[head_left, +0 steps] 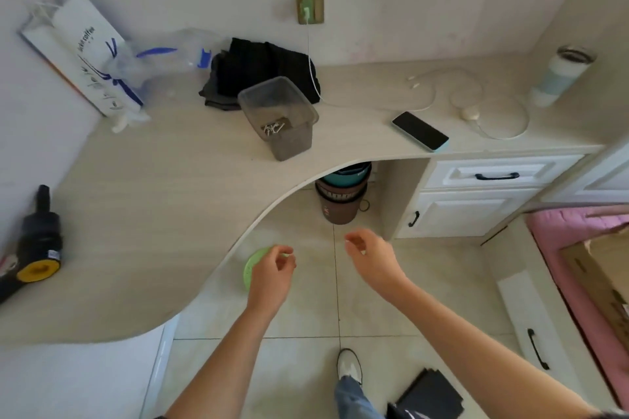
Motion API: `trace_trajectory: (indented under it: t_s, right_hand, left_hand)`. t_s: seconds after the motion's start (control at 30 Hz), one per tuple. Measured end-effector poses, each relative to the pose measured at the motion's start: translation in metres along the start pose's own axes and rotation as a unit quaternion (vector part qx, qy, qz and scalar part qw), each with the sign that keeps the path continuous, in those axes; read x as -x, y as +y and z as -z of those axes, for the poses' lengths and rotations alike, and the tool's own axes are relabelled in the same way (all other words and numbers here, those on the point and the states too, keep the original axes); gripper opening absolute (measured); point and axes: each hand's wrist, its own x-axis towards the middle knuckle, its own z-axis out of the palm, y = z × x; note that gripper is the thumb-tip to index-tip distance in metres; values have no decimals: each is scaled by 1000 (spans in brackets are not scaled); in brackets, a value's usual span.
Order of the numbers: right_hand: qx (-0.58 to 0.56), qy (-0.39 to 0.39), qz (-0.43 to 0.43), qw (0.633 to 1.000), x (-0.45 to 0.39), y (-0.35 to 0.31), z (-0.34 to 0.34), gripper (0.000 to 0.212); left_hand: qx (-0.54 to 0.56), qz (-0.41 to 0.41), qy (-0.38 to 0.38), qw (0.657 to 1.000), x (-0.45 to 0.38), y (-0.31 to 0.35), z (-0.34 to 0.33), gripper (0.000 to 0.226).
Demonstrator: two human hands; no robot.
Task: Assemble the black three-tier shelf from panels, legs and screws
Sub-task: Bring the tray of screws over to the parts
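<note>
Screws in tub, beyond hands.

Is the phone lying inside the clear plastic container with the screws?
No. The phone lies flat on the desk near its front edge, well to the right of the clear plastic container, which holds only the screws.

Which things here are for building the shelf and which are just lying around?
For the shelf: screws in the clear tub, black panels on the floor, the driver on the desk.

Lying about: phone, cables, tumbler, black cloth, paper bag, bins, green lid.
</note>
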Motion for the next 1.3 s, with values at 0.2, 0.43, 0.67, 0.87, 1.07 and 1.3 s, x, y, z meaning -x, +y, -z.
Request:
trace_trajectory:
  t_s: [0.2,0.43,0.67,0.87,1.07,1.3]
  right_hand:
    - [-10,-11,24,1000,-87,-50,23,22]
    - [-30,-35,15,999,-167,-102,19,24]
    - [-25,-66,-48,996,-244,-137,-4,21]
    - [-201,-74,-226,950,-294,-153,-13,15]
    - [-406,-75,-343,844,-309,-159,-20,17]
    - [-475,-60,-389,787,-320,-157,-33,23]
  left_hand:
    - [-15,-7,44,999,-69,35,17,10]
    - [-60,-34,67,995,-164,72,52,14]
    - [-110,-64,58,990,-262,101,88,16]
    - [-135,-89,46,986,-356,121,123,20]
    - [-160,-103,2,982,-444,145,136,34]
    - [-207,-111,-82,968,-490,147,106,47]
